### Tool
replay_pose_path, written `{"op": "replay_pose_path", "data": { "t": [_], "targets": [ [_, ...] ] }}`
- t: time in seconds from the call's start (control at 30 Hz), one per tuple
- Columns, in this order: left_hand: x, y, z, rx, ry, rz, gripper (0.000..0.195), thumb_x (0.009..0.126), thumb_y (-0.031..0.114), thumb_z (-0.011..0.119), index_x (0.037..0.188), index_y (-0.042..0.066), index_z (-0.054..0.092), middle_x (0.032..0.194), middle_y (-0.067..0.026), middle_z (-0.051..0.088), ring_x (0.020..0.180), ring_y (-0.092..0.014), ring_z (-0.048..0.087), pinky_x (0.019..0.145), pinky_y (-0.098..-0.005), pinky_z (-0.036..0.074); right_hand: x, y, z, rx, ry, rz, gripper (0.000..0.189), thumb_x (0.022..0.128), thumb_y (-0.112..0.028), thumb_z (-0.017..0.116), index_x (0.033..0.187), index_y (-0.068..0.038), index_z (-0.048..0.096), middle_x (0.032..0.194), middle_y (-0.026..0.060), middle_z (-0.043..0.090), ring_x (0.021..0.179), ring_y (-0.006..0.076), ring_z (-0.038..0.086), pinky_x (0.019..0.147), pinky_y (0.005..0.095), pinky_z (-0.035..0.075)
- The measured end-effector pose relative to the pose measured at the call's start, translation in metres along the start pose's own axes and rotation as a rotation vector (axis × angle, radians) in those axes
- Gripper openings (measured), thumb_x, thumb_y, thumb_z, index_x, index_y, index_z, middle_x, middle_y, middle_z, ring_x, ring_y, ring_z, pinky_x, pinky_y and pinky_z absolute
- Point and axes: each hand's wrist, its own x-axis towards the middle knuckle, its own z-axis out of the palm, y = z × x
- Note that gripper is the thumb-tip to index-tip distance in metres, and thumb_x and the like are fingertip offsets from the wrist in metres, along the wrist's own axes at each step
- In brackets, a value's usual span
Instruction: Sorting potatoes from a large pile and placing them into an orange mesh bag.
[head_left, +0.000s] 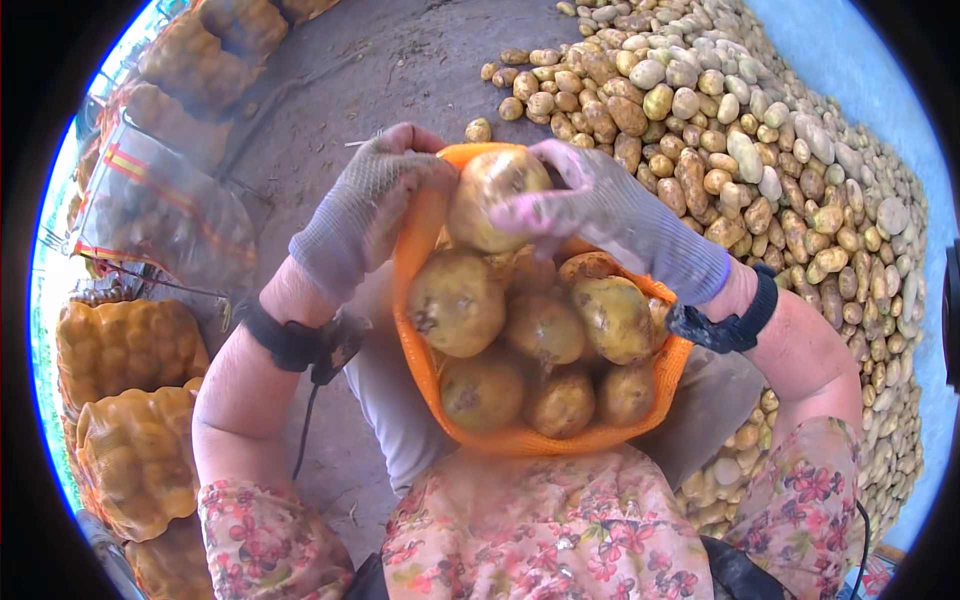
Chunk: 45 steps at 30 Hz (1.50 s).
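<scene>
In front of me an orange mesh bag (416, 367) is held open between my legs, filled near its rim with several large potatoes (459, 304). My left hand (382, 195), in a grey knitted glove, grips the bag's far left rim. My right hand (600, 202), gloved the same way with bare fingertips, holds a large pale potato (499, 196) at the far side of the opening, above the others. Its thumb lies across the potato's near side; some of its other fingers are hidden. How deep the bag's contents go cannot be seen.
A large heap of loose potatoes (795, 187) spreads along my right, against a blue surface (840, 60). Filled orange mesh sacks (135, 457) line the left side. Beyond them lies a translucent sack (165, 202) with red and yellow stripes. One stray potato (478, 130) rests on the grey floor (375, 82).
</scene>
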Motion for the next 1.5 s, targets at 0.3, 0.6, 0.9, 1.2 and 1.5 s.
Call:
{"op": "replay_pose_path", "data": {
  "t": [0.3, 0.6, 0.9, 1.2, 1.5],
  "targets": [
    [0.023, 0.047, 0.033, -0.034, 0.100, -0.409, 0.052, 0.094, 0.034, 0.065, 0.128, -0.003, 0.053, 0.119, -0.0087, 0.058, 0.114, -0.017, 0.053, 0.103, -0.0303, 0.040, 0.011, -0.002, -0.001, 0.006, -0.070, -0.085, 0.062, 0.076, -0.035, 0.085, 0.114, 0.004, 0.056, 0.089, 0.0097, 0.068, 0.077, 0.0127, 0.065, 0.065, 0.0240, 0.052],
    [0.042, 0.058, 0.064, 0.198, -0.014, -0.366, 0.065, 0.084, 0.024, 0.074, 0.139, -0.001, 0.049, 0.117, -0.0104, 0.063, 0.109, -0.017, 0.060, 0.096, -0.0313, 0.049, -0.019, 0.025, -0.062, -0.130, -0.218, -0.310, 0.051, 0.082, -0.021, 0.073, 0.123, 0.003, 0.057, 0.095, 0.0123, 0.070, 0.086, 0.0182, 0.067, 0.072, 0.0315, 0.054],
    [0.039, 0.077, 0.064, 0.156, 0.116, -0.377, 0.076, 0.079, 0.033, 0.070, 0.141, -0.004, 0.047, 0.129, -0.0161, 0.057, 0.119, -0.025, 0.057, 0.104, -0.0369, 0.043, -0.089, 0.339, -0.208, -0.699, 0.300, 0.430, 0.032, 0.084, -0.033, 0.060, 0.091, -0.004, 0.069, 0.086, 0.0173, 0.072, 0.077, 0.0323, 0.070, 0.073, 0.0423, 0.054],
    [0.027, 0.095, 0.075, 0.212, 0.210, -0.486, 0.086, 0.076, 0.045, 0.068, 0.143, -0.005, 0.044, 0.129, -0.0173, 0.058, 0.121, -0.027, 0.057, 0.107, -0.0392, 0.042, -0.081, 0.430, -0.048, -0.910, 0.774, 0.709, 0.048, 0.072, -0.029, 0.080, 0.115, -0.018, 0.060, 0.108, 0.0083, 0.056, 0.105, 0.0350, 0.058, 0.086, 0.0469, 0.053],
    [0.033, 0.070, 0.057, 0.059, 0.132, -0.435, 0.070, 0.080, 0.032, 0.073, 0.137, -0.002, 0.053, 0.123, -0.0108, 0.062, 0.113, -0.018, 0.059, 0.100, -0.0326, 0.046, -0.088, 0.367, -0.117, 0.270, 0.971, 0.112, 0.039, 0.078, -0.013, 0.076, 0.113, -0.008, 0.059, 0.101, 0.0054, 0.067, 0.087, 0.0169, 0.065, 0.073, 0.0333, 0.056]
  ]
}}
